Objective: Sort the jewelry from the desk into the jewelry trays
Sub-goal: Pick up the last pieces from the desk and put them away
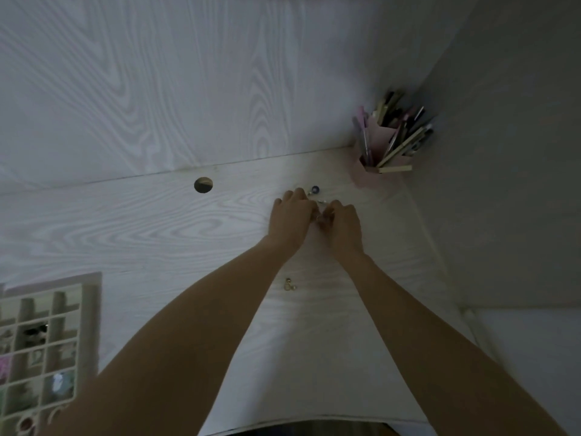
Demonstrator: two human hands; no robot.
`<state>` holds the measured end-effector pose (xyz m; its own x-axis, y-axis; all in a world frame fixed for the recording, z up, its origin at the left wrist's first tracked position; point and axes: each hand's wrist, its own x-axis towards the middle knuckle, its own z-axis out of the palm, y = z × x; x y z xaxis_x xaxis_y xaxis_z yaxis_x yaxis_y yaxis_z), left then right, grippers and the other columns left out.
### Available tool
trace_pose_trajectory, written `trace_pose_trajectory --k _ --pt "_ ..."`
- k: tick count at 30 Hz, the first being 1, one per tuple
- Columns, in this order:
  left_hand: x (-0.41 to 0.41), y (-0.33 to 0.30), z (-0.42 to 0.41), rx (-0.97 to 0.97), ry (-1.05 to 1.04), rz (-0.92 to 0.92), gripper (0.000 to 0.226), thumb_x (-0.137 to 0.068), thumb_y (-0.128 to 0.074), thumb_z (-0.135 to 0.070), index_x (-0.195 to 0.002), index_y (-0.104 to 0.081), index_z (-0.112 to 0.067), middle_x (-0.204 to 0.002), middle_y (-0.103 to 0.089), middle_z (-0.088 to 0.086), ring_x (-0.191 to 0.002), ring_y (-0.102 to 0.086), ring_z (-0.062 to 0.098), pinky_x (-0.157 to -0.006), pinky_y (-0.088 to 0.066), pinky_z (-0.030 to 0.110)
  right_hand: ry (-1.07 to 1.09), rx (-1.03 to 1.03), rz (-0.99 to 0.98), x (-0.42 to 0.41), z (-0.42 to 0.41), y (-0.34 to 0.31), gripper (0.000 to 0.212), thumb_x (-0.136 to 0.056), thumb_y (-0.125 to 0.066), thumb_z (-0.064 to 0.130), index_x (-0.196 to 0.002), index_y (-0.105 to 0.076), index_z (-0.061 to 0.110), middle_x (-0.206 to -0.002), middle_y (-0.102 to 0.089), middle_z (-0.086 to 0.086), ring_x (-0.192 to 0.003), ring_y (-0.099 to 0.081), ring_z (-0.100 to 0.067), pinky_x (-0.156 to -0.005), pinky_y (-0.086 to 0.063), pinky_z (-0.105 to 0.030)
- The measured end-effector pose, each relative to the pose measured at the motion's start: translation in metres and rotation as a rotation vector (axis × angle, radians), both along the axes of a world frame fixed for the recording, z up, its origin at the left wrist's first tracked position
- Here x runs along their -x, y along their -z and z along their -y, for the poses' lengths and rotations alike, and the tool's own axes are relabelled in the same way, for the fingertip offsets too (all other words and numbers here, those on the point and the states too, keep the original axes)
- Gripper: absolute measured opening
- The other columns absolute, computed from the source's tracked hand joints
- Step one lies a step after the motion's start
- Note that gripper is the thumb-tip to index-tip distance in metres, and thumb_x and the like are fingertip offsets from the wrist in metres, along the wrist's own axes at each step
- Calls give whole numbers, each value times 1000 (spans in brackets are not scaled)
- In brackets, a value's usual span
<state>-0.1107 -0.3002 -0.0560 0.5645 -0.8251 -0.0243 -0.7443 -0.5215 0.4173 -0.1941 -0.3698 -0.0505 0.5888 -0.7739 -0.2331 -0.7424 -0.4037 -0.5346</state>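
Both hands meet far out on the white wood-grain desk [157, 221]. My left hand [290, 215] has its fingers curled down over small jewelry pieces [320, 202]. My right hand [341, 223] is curled beside it and pinches a small ring-like piece [319, 218] between the two hands. A blue round piece [315, 189] lies just beyond the fingertips. A pair of small gold earrings [290, 284] lies on the desk between my forearms. The jewelry tray [89, 309], a grid of compartments with several items inside, sits at the lower left.
A pink pen holder [382, 146] full of pens stands in the back right corner against the wall. A round cable hole [203, 185] is in the desk near the back panel. The desk's right edge runs along a grey wall.
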Motion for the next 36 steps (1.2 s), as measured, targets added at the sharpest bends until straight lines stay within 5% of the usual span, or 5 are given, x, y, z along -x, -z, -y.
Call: trace_pose_trajectory --k 9,18,25,30,36 --pt "1 -10 -9 -202 20 -89 17 -94 -51 -11 -107 -59 -4 -114 -58 13 -105 -53 27 -85 -44 33 -111 -15 -69 4 -12 -1 12 -91 -59 11 -95 -66 2 -100 -66 -13 -94 -60 -25 -74 -37 -25" --pt "-29 -68 -130 168 -371 -574 8 -87 -63 -5 -90 -63 -12 -76 -66 6 -64 -61 12 -55 -44 9 -194 -186 295 14 -79 -45 7 -86 -66 13 -92 -68 10 -71 -61 2 -59 -56 -7 -61 -44 -12" --pt "-75 -94 -268 282 -492 -438 16 -91 -53 -2 -100 -65 -9 -74 -65 -6 -62 -61 -7 -62 -40 0 -327 -424 400 -60 -175 -61 12 -85 -64 -1 -90 -71 7 -73 -65 9 -61 -61 5 -63 -49 -11" --pt "-116 -100 -355 382 -590 -562 17 -94 -52 -5 -107 -63 -8 -83 -67 -2 -78 -66 10 -83 -52 23 -384 -534 407 -111 -250 -69 17 -83 -65 -3 -91 -72 10 -73 -66 9 -62 -62 6 -67 -51 -12" --pt "-156 -86 -433 282 -600 -545 12 -88 -61 -1 -96 -57 -10 -76 -70 -3 -64 -66 -2 -71 -53 17 -413 -507 367 -146 -315 -60 21 -83 -67 2 -83 -71 22 -75 -68 7 -72 -65 -10 -77 -53 -28"
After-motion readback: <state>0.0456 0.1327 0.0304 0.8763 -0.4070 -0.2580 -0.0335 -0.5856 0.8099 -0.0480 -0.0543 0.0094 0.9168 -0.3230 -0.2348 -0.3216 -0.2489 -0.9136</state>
